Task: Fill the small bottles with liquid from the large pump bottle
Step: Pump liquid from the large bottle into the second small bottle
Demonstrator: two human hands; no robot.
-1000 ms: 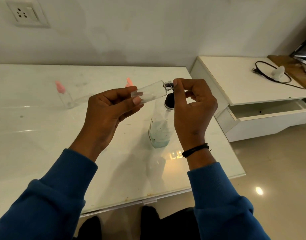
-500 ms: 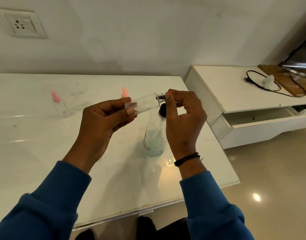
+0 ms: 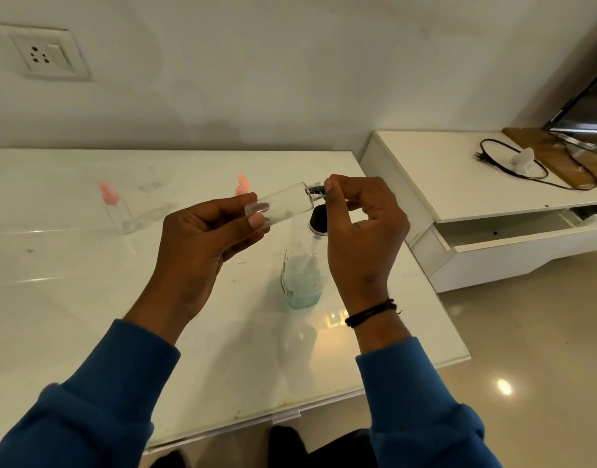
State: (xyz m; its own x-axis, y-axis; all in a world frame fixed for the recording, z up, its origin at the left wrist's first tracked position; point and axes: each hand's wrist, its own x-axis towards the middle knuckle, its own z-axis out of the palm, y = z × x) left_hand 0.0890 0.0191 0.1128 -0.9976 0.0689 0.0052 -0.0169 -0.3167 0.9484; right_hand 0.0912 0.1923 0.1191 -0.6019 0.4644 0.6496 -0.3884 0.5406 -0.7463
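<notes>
Little is changing across this last second: the left hand (image 3: 202, 238) is still gripping the small clear bottle (image 3: 279, 207) by its base, thumb and fingers curled round it, holding it tilted with the neck pointing toward 2 o'clock. The right hand (image 3: 361, 228) is still pinching the dark cap (image 3: 315, 190) on that neck between thumb and fingertips, with the other fingers curled. The pinch is sitting in nearly the same place as a second ago, and whether the cap is turning cannot be told; it is not yet clear of the neck. The view itself is tipping down a little, so the wall socket (image 3: 42, 55) is sitting lower in the picture.

For the task, this reads as the opening step on this bottle still going on: it looks empty, and nothing is being filled yet. The large bottle (image 3: 302, 275) with pale liquid is standing on the tabletop (image 3: 70, 298) just below the hands, at about 5 o'clock from the held bottle, its dark top (image 3: 319, 219) partly hidden by the right hand, so its pump cannot be made out. Two more small bottles with pink caps are waiting farther back, one (image 3: 116, 211) at 9 o'clock and one (image 3: 242, 184) just behind the left fingers.
</notes>
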